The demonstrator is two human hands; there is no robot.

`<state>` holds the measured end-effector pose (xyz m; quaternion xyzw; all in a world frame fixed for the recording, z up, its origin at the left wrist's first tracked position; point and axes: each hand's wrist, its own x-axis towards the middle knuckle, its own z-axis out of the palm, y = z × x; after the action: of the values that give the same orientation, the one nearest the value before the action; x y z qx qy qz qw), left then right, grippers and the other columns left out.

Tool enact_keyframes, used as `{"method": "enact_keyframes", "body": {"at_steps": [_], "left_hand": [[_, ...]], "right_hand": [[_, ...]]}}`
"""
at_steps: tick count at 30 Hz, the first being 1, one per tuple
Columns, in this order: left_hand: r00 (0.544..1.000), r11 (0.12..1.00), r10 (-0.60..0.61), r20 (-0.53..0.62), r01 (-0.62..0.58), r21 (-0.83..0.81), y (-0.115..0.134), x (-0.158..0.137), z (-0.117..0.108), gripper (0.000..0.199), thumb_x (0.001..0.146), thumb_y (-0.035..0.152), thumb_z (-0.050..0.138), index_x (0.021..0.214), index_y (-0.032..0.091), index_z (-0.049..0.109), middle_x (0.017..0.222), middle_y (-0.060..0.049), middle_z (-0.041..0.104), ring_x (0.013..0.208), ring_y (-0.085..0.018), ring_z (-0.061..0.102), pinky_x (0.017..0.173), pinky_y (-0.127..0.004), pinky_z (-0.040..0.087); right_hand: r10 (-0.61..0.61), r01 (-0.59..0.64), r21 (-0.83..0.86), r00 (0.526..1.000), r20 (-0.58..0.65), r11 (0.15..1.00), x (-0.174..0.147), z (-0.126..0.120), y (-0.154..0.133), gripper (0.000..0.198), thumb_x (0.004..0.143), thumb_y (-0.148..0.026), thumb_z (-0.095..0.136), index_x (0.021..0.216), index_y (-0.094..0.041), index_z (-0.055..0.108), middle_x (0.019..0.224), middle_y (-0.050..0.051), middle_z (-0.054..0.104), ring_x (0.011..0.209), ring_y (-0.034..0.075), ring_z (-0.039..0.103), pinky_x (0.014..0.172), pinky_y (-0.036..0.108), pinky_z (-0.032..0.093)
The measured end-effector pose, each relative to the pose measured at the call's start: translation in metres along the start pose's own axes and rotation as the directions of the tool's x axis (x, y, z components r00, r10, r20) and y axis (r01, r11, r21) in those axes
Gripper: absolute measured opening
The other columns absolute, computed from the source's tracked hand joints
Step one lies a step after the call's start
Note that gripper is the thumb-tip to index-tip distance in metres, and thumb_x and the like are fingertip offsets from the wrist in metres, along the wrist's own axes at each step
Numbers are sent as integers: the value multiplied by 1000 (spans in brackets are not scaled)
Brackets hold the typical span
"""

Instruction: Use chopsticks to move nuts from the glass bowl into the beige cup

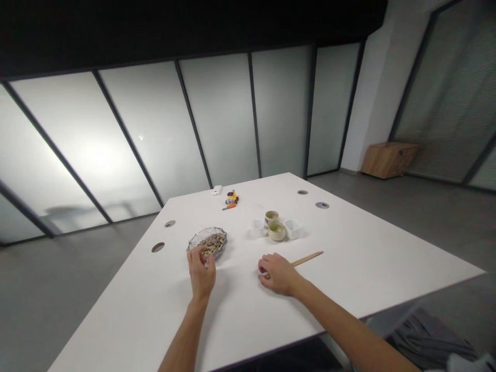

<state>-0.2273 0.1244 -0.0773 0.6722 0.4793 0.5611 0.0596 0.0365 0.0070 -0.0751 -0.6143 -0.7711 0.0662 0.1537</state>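
Note:
A clear glass bowl (pixel 221 252) with a scalloped rim stands left of the table's middle, filled with brownish seeds or nuts (pixel 215 242). My left hand (pixel 202 274) is at its near edge, with thumb and fingers curled about the rim. My right hand (pixel 279 274) rests low over the table, its fingers closed on a pair of wooden chopsticks (pixel 308 258). Their tips stick out to the right, and the part under my palm is hidden. Beyond this hand, two pale green cups (pixel 276 232) sit between two small white containers (pixel 292 229).
Toward the back of the white table (pixel 240 320) are a yellow toy vehicle (pixel 232 197), an orange carrot-shaped item (pixel 230 206) and a small white object (pixel 217 190). Round holes pierce the tabletop on both sides. A wooden cabinet (pixel 387 160) stands on the floor at the right.

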Motion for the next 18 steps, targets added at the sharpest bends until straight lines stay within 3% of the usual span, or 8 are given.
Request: {"method": "enact_keyframes", "body": {"at_steps": [4,8,11,14,18], "left_hand": [[996,997,67,57,-66,-28,9,-9,12,19,93,17,59,110,24,65,97,-3,58,78,-23,56,83,-38,58],[950,986,148,277,-122,-110,29,-16,50,29,94,17,61,122,23,66,109,-6,62,87,-23,64,89,-40,61],[907,990,69,415,-11,-142,44,-12,92,46,94,23,69,139,20,60,134,-13,64,111,-27,71,103,-46,61],[879,990,-41,475,101,-102,55,-6,132,73,90,28,79,155,15,49,154,-21,58,144,-36,61,124,-52,49],[833,990,-124,540,143,7,62,-1,165,89,87,28,85,164,12,41,163,-28,57,158,-41,51,132,-51,39]], "right_hand": [[-3,3,28,1000,-5,1000,1,1,3,20,94,-12,68,109,-19,78,115,9,80,106,25,71,96,36,45],[12,-11,42,1000,-13,999,3,2,3,23,95,-10,64,110,-20,78,113,9,79,104,24,71,94,35,46],[27,-27,41,1000,-10,999,4,4,3,20,96,-11,64,108,-19,78,111,9,79,101,24,71,92,34,46],[25,-24,51,1000,-12,998,4,7,3,17,99,-14,65,107,-19,79,114,10,79,103,24,71,94,35,46],[13,-11,83,1000,-27,997,4,10,3,17,99,-15,67,110,-19,80,115,9,80,106,25,73,98,37,47]]}}
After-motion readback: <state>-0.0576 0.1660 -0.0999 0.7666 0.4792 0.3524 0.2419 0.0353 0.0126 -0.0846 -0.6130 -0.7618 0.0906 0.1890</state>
